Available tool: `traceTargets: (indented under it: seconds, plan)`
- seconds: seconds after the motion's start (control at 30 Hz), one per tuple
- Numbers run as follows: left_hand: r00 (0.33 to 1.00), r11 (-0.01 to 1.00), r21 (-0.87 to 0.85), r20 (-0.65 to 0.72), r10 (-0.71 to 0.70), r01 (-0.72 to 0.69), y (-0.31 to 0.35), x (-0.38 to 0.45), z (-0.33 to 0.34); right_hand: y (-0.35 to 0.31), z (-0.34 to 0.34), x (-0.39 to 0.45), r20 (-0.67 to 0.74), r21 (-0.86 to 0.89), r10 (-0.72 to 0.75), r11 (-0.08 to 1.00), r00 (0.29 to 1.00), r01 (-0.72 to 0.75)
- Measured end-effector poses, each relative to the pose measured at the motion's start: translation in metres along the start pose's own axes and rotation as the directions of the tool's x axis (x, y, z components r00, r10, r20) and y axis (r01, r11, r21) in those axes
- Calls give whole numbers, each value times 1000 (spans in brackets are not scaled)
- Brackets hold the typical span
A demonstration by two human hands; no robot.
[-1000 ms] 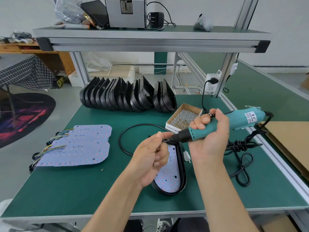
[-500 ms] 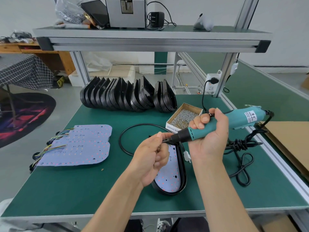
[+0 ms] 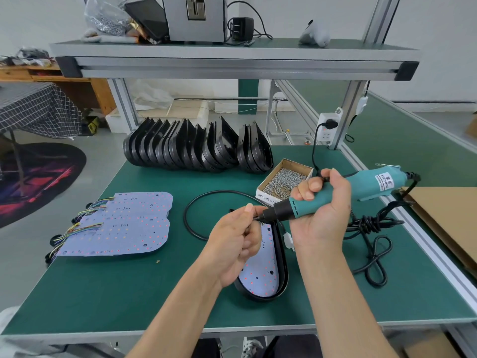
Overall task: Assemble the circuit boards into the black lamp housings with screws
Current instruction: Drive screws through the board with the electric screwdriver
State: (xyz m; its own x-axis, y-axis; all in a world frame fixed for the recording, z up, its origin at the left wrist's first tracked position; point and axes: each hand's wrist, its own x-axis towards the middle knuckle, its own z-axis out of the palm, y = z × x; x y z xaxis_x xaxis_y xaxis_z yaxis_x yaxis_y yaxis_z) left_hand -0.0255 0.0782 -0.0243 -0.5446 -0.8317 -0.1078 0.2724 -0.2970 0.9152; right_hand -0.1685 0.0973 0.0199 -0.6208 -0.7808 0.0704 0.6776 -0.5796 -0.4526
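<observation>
Directly below both raised hands, a black lamp housing (image 3: 280, 275) lies flat on the green table (image 3: 116, 288) with a pale circuit board (image 3: 260, 275) seated inside it; its far end is hidden behind the hands. The right hand (image 3: 320, 215) is wrapped around the teal electric screwdriver (image 3: 343, 192), held nearly level with its black nose pointing left. The left hand (image 3: 235, 244) has its fingers curled, thumb and forefinger pinched together right at the screwdriver's tip; what they pinch is too small to tell. Just beyond the right hand, a cardboard box of screws (image 3: 284, 180) sits open. A row of empty black housings (image 3: 196, 148) stands on edge along the far side of the table. To the left, well apart from the hands, a stack of spare circuit boards (image 3: 121, 226) lies flat with coloured wires at its left edge. A black cable loop (image 3: 191, 213) lies between that stack and the hands, and the screwdriver's cord (image 3: 371, 251) is coiled on the right.
</observation>
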Motion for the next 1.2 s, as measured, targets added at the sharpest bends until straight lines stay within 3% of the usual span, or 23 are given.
traceTargets:
  seconds: [0.3,0.47,0.7,1.03,1.2]
  plan:
    - [994,995,-34,-49,-100,98,-1,3,-3,-2,1,2,-35,29,4,1000,999,-3]
    - [967,982,-97,-182,-178,163,3,4,0,-2,1,2,-48,3,-8,1000,999,8]
    - [926,990,-81,-351,-139,118,8,3,5,-1,3,3,-80,-22,-24,999,997,22]
    - [939,912,-376,-222,-261,165,20,-2,-3,-3,0,7,-92,-19,-32,999,995,31]
    - [966,946,-287,-156,-205,154,20,-5,-5,-4,-2,7,-92,-8,-23,1000,995,23]
